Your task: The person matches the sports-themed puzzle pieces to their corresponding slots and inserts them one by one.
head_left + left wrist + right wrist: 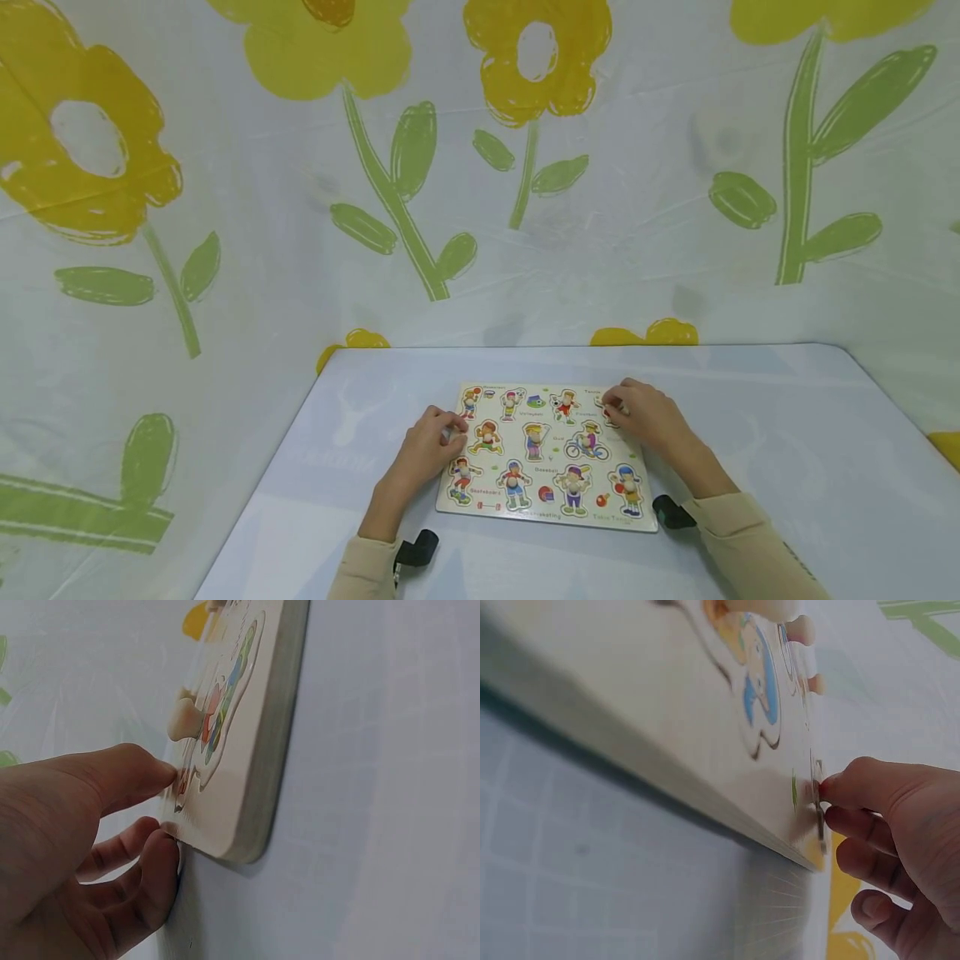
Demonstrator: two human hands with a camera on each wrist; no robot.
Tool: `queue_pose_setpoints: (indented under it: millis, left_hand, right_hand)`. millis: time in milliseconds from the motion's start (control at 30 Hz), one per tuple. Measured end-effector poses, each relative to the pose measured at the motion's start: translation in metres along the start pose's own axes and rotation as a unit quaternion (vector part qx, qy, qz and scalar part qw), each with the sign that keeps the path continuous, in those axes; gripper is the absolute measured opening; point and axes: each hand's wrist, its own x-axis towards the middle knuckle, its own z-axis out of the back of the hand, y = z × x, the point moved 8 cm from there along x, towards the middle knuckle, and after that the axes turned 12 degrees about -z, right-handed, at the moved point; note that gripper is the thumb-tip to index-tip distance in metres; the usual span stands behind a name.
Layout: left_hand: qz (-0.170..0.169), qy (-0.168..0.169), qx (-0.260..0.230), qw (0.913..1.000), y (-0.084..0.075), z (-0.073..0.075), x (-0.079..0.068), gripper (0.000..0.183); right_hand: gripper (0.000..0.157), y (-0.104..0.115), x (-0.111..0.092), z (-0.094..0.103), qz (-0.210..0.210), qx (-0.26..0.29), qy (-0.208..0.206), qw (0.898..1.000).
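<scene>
A wooden peg puzzle board (525, 450) with sports-figure pieces lies on the table. At its left edge is my left hand (427, 446). In the left wrist view the thumb (146, 772) rests on the board's face and curled fingers (157, 862) meet its edge, gripping it there. My right hand (648, 412) is over the far right corner. Its thumb and forefinger pinch a figure piece (610, 414) there, partly covered by the hand; the other fingers (874, 866) curl loosely beyond the board's edge in the right wrist view.
Several other pieces sit in their recesses, such as a cyclist (587, 442) and a baseball player (573, 490), with round wooden knobs (185, 720) standing up from them. A pale table (330, 483) lies below. Behind hangs a flower-printed curtain (600, 250).
</scene>
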Motion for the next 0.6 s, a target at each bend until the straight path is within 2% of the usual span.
queue_pose_setpoints:
  millis: [200, 600]
  left_hand:
    - [-0.002, -0.002, 0.0, 1.0, -0.0013, 0.001, -0.0006, 0.01]
    - [0.004, -0.004, 0.0, 1.0, 0.0018, 0.0004, -0.0007, 0.011]
  right_hand:
    - [0.018, -0.0009, -0.0006, -0.0019, -0.012, -0.001, 0.011, 1.0]
    - [0.022, -0.0006, -0.0032, -0.0039, -0.003, 0.005, 0.009, 1.0]
